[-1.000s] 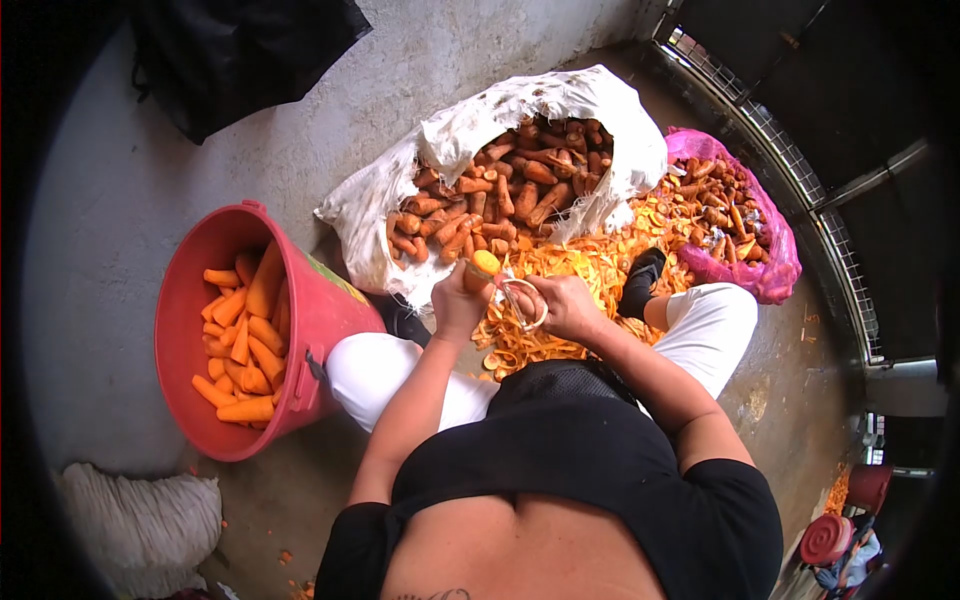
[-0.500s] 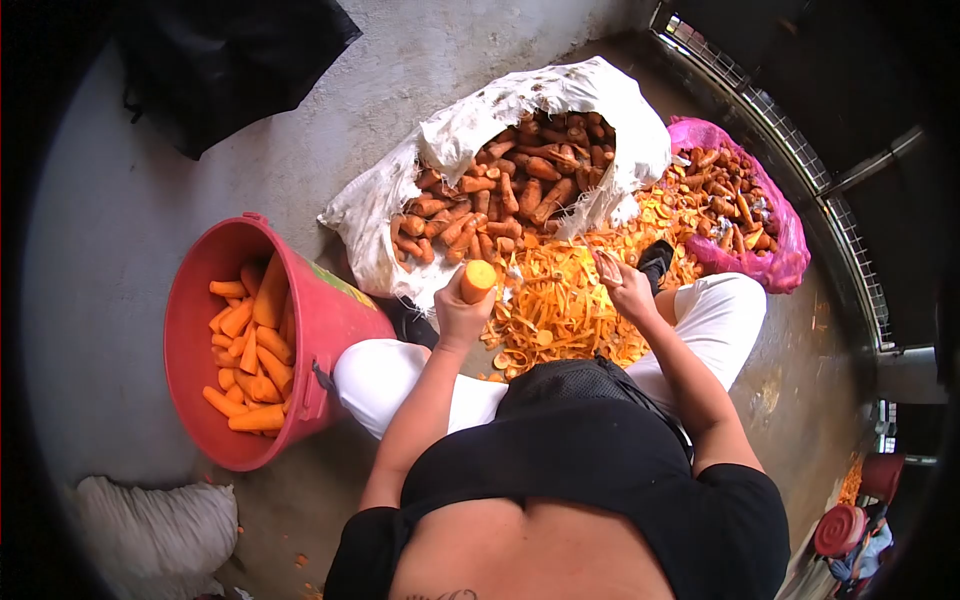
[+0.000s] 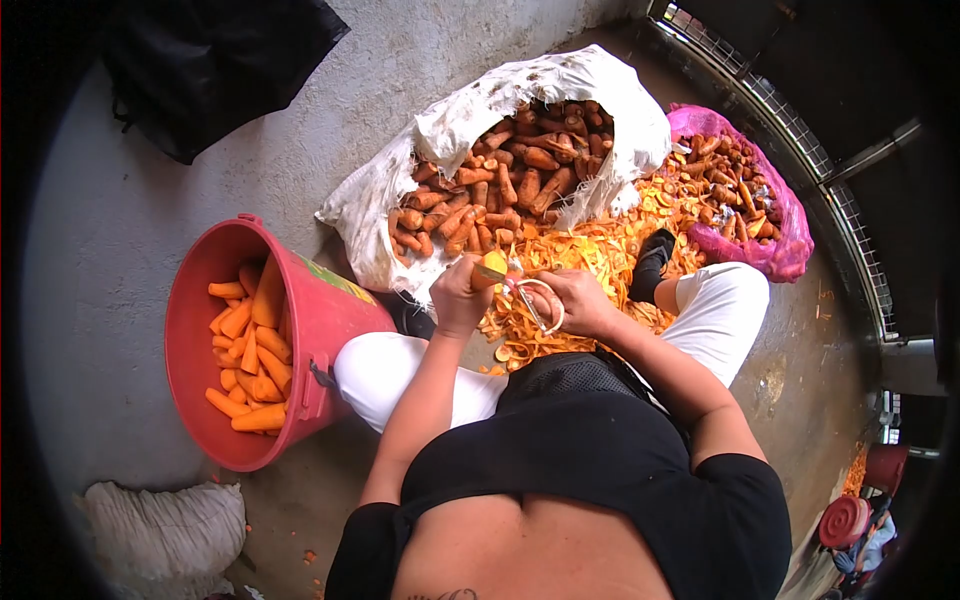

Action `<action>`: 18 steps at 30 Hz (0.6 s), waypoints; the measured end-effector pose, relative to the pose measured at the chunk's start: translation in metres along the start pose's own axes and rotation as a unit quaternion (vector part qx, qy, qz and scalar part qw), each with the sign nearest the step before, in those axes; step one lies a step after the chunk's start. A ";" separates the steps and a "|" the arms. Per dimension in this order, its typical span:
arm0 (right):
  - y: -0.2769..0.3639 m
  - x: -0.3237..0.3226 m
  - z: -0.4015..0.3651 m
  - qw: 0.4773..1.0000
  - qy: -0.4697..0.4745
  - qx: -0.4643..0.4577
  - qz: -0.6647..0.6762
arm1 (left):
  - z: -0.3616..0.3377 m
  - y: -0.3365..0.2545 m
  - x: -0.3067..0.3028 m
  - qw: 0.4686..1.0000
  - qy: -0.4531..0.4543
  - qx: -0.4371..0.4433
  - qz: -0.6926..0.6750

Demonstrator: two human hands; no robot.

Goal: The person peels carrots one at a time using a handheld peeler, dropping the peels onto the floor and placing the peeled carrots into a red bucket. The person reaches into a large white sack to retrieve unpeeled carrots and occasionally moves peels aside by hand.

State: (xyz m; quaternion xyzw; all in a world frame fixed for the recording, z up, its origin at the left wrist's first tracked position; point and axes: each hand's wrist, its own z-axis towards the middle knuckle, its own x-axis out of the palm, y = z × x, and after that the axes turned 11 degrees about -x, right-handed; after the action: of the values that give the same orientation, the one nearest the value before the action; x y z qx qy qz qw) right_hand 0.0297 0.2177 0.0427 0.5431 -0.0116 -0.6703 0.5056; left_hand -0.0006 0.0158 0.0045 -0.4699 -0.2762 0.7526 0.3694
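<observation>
My left hand [image 3: 460, 298] is wrapped round a thick carrot [image 3: 490, 269], its pale orange cut end pointing up and to the right. My right hand [image 3: 582, 303] grips a peeler [image 3: 533, 310] with a pale looped handle; its head lies right at the carrot's side. Beneath both hands spreads a heap of orange peelings [image 3: 565, 255]. Behind it, a torn white sack [image 3: 640, 130] lies on its side, full of unpeeled carrots [image 3: 528, 185].
A red bucket [image 3: 340, 322] with peeled carrots [image 3: 262, 375] leans at my left. A pink bag [image 3: 795, 235] of carrot pieces lies beyond my right foot. A pale sack [image 3: 165, 525] sits at lower left, a black sheet [image 3: 215, 70] at upper left. A metal grating [image 3: 860, 245] runs along the right.
My right hand has moved left, bringing the peeler against the carrot. The carrot has tilted in my left hand, which stays near the same place.
</observation>
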 end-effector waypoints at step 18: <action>0.011 0.001 0.012 0.999 0.024 0.015 -0.022 | -0.003 0.006 0.004 0.996 0.012 -0.093 0.009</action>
State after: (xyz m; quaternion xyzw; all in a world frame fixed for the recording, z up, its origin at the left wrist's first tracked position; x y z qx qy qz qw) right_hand 0.0282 0.2053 0.0535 0.5664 0.0024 -0.6681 0.4824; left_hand -0.0003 0.0160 -0.0032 -0.5134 -0.3365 0.7215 0.3203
